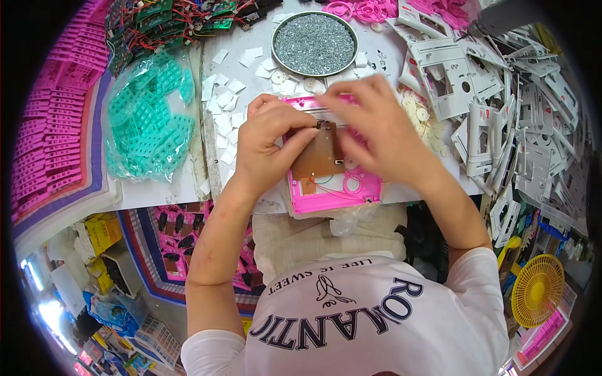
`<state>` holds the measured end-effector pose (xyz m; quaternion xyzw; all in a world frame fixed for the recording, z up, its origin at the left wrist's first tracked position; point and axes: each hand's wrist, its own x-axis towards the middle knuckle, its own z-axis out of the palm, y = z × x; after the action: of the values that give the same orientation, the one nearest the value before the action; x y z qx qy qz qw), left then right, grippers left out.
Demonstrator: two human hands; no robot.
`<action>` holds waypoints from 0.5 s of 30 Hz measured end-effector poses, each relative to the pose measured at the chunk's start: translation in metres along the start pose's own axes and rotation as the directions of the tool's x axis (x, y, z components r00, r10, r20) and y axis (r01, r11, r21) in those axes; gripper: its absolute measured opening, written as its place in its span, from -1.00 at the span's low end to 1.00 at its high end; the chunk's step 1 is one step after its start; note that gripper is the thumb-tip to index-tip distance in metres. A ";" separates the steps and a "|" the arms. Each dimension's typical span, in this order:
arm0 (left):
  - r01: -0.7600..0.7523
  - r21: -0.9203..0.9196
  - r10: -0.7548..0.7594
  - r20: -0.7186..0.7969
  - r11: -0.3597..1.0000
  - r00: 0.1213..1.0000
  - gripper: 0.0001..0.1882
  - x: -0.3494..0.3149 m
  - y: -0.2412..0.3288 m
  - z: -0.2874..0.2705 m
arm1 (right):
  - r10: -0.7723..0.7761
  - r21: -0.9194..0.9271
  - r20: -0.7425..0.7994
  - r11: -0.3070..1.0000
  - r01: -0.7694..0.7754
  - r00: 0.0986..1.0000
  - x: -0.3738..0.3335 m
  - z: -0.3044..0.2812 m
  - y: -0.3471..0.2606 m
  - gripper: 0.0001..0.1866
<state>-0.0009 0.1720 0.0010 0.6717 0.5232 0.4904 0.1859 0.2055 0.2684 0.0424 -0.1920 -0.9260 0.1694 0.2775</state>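
A brown circuit board (pixel 309 160) lies over a pink plastic housing (pixel 370 185) near the table's front edge, with thin wires running from its lower part. My left hand (pixel 266 139) is closed on the board's upper left edge, thumb and fingers pressed together beside a small dark part there. Over the right side of the housing hovers my right hand (pixel 384 128), its fingers smeared by motion; whether they hold anything is hidden.
Behind the housing stands a round tray (pixel 274 57) of small metal screws. White square pieces (pixel 219 100) are scattered at its left, beside a bag of teal parts (pixel 150 119). White panels (pixel 439 69) pile up at the right; pink parts (pixel 59 119) stack far left.
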 end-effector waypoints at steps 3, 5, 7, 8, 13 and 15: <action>0.011 -0.001 -0.011 -0.047 1.000 0.999 -0.89 -0.003 -0.001 -0.001 | 0.005 -0.250 -0.109 0.968 -0.033 0.994 0.017 -0.004 0.053 -0.53; 0.036 -0.010 -0.036 -0.059 0.999 0.998 -0.89 -0.002 0.003 0.001 | 0.122 -0.394 -0.106 0.906 -0.154 0.987 0.040 0.001 0.100 -0.53; 0.056 -0.009 -0.056 -0.072 0.998 0.996 -0.89 0.000 0.004 0.003 | 0.220 -0.580 -0.065 0.785 -0.217 0.973 0.065 0.009 0.132 -0.59; 0.068 -0.002 -0.068 -0.080 0.998 0.994 -0.89 0.000 0.005 0.003 | 0.303 -0.662 -0.019 0.710 -0.239 0.953 0.081 0.012 0.139 -0.58; 0.052 0.065 -0.046 -0.093 0.997 0.995 -0.90 -0.002 0.005 0.002 | 0.284 -0.591 0.036 0.779 -0.208 0.958 0.085 0.017 0.133 -0.65; 0.036 0.119 -0.026 -0.090 0.992 0.996 -0.90 -0.005 0.006 0.001 | 0.146 -0.268 0.016 0.954 -0.137 0.989 0.060 0.014 0.098 -0.63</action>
<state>0.0027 0.1654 0.0025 0.6511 0.5698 0.4843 0.1294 0.1765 0.3781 0.0175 -0.2902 -0.9290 0.0665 0.2198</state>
